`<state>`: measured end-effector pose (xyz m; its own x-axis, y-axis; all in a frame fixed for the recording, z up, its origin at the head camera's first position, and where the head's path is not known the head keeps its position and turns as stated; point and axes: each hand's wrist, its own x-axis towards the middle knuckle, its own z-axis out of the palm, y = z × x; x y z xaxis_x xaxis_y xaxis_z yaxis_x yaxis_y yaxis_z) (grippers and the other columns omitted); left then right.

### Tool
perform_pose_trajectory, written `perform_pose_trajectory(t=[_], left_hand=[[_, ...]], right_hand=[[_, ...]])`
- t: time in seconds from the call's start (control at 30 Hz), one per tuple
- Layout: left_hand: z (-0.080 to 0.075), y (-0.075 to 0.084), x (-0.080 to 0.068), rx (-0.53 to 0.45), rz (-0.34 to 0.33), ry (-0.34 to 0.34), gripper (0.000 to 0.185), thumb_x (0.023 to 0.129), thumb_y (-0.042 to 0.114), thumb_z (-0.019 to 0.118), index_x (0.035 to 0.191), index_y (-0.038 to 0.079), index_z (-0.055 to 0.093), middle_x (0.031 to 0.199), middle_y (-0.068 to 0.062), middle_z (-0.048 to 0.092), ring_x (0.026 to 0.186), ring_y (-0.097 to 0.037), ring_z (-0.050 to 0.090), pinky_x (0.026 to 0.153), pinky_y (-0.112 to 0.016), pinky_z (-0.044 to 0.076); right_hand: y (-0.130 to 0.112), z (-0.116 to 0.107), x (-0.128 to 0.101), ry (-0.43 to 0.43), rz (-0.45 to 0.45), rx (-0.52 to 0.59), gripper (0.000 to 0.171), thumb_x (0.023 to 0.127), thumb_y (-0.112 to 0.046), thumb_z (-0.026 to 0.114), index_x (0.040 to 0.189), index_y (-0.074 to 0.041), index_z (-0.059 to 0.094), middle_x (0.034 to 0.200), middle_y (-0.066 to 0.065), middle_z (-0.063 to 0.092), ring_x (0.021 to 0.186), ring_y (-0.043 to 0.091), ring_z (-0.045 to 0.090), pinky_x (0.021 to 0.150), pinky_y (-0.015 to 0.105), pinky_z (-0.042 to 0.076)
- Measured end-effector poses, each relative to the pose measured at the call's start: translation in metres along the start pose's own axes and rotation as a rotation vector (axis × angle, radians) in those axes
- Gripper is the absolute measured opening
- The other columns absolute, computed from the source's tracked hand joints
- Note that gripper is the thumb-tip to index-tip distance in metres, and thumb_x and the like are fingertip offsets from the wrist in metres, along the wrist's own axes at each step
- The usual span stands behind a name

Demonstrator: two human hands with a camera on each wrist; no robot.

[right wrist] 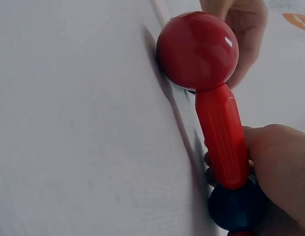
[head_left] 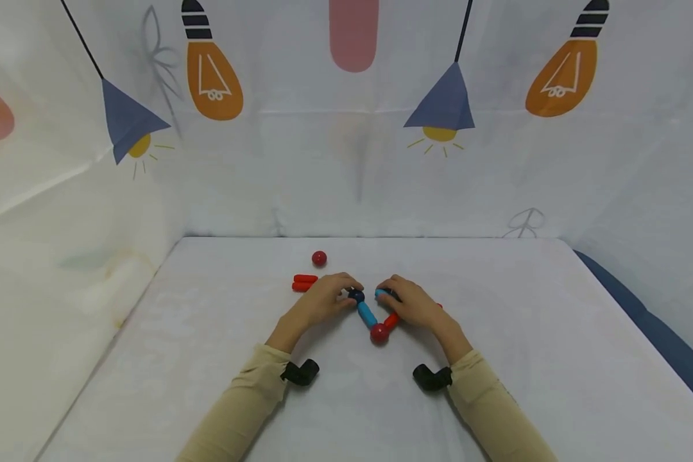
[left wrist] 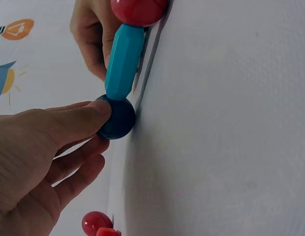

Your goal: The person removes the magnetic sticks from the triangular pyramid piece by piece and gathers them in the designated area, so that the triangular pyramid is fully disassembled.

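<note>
The person's left hand (head_left: 326,294) has its grip closed on a dark blue ball (left wrist: 118,120), pinching it between thumb and fingers. A blue rod (head_left: 367,314) runs from that ball to a red ball (head_left: 379,333), which sits at the near point of a V above the white worktop (head_left: 346,417). From the red ball, a red rod (right wrist: 222,137) forms the V's other side, ending at a second dark blue ball (right wrist: 237,207) beside the right hand (head_left: 414,303). The right hand's grip is curled about a short light blue rod (head_left: 382,292), its end showing between thumb and finger; the hand covers much of this side, so how that rod joins the rest is hard to tell. Beyond the left hand, 2 loose red rods (head_left: 305,278) lie side by side, with 1 loose red ball (head_left: 319,258) farther back. Both forearms wear tan sleeves (head_left: 237,404), with 1 black device (head_left: 303,373) at each wrist.
</note>
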<state>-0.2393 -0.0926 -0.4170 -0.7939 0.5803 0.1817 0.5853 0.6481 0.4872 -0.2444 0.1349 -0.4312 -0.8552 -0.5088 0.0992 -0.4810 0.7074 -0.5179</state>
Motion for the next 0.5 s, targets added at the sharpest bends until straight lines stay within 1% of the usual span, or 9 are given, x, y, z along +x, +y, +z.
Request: perform_pose_trajectory(t=[0.1,0.2,0.33,0.4,0.5], left_hand=[[-0.003,-0.001,0.0,-0.016,-0.004,-0.011,0.031,0.086,0.013,0.069,0.117,0.011,0.064,0.112,-0.001,0.066,0.103,-0.016,0.061,0.092,-0.03,0.05],[-0.003,-0.002,0.0,-0.03,0.004,-0.032,0.033,0.086,0.013,0.069,0.118,0.011,0.064,0.113,-0.001,0.064,0.103,-0.016,0.06,0.091,-0.03,0.05],[-0.003,-0.002,-0.001,-0.019,0.012,-0.054,0.036,0.084,0.012,0.07,0.12,0.011,0.063,0.114,-0.002,0.063,0.104,-0.016,0.06,0.092,-0.03,0.05],[-0.003,-0.002,-0.001,-0.007,0.009,-0.057,0.037,0.084,0.012,0.071,0.12,0.011,0.063,0.114,-0.002,0.064,0.104,-0.016,0.06,0.093,-0.031,0.049],[-0.003,-0.003,-0.002,0.003,0.007,-0.056,0.037,0.083,0.011,0.071,0.119,0.011,0.063,0.114,-0.002,0.065,0.105,-0.017,0.06,0.095,-0.032,0.048]], right_hand=[[0.003,-0.001,0.0,0.004,0.008,-0.012,0.027,0.096,-0.025,0.055,0.116,-0.009,0.062,0.101,0.002,0.061,0.088,0.014,0.055,0.083,0.035,0.048],[0.001,-0.002,0.0,0.011,-0.004,-0.031,0.028,0.096,-0.025,0.055,0.119,-0.01,0.061,0.102,0.003,0.06,0.09,0.015,0.054,0.084,0.035,0.048],[-0.011,-0.005,-0.002,0.045,-0.045,-0.05,0.028,0.094,-0.024,0.057,0.12,-0.012,0.058,0.103,0.001,0.059,0.093,0.015,0.056,0.083,0.034,0.049],[-0.022,-0.007,-0.003,0.011,-0.066,-0.022,0.029,0.094,-0.025,0.058,0.12,-0.014,0.057,0.104,0.0,0.059,0.093,0.013,0.056,0.081,0.032,0.05],[-0.037,-0.007,-0.007,-0.129,-0.08,0.029,0.036,0.093,-0.031,0.06,0.123,-0.014,0.05,0.101,0.0,0.056,0.087,0.012,0.055,0.077,0.029,0.049]])
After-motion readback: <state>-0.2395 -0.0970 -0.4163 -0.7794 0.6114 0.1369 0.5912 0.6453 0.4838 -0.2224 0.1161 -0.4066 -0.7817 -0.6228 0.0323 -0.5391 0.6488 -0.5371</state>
